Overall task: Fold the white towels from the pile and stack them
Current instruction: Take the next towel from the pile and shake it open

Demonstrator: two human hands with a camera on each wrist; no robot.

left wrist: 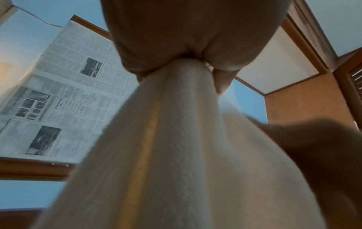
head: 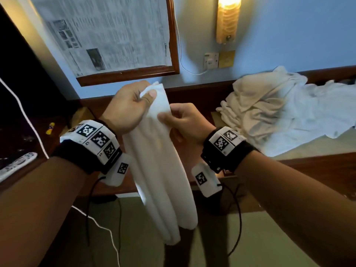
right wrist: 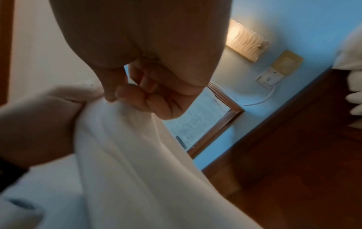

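Observation:
A white towel (head: pixel 159 170) hangs in long folds in front of me, over the table's front edge. My left hand (head: pixel 133 105) grips its top corner, thumb pressed on the cloth. Just below and to the right, my right hand (head: pixel 179 120) pinches the towel's edge between thumb and curled fingers. The left wrist view looks up the hanging towel (left wrist: pixel 176 147) to the left hand (left wrist: pixel 186 38) bunched round its top. In the right wrist view the right hand (right wrist: pixel 141 96) pinches the towel (right wrist: pixel 125 147). The pile of crumpled white towels (head: pixel 279 108) lies on the table at the right.
The dark wooden table (head: pixel 308 166) runs along a blue wall. A framed newspaper (head: pixel 107 35) and a lit wall lamp (head: pixel 228 20) hang above it. A remote control (head: pixel 17 164), a small yellow object (head: pixel 50 128) and a white cable (head: pixel 25 116) are at the left. Green carpet (head: pixel 260 237) lies below.

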